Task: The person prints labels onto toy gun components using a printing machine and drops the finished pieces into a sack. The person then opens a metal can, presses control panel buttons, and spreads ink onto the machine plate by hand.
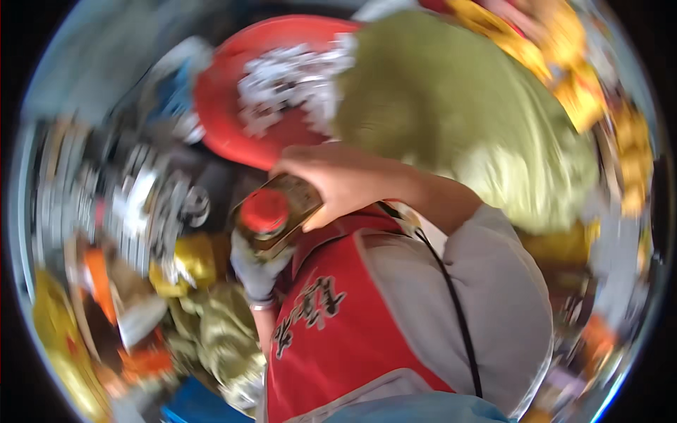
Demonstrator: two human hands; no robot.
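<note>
A squarish, brownish-green bottle [305,192] with a round red cap [265,211] is held in front of my body, its cap toward me. My right hand [338,178], bare, comes from the right and is closed round the bottle's side, thumb near the cap. From below, my left hand [255,271] in a whitish glove is closed against the bottle's lower side; its fingers are partly hidden behind the bottle. I wear a red apron [331,331] over light sleeves. Motion blurs much of the picture.
Beyond my hands stands a red basin [222,134] with many white pieces [289,81]. A large olive-green sack [458,113] bulges beside it at right. Yellow packages [582,92] lie far right; another sack [229,328] and orange items [144,363] lie lower left.
</note>
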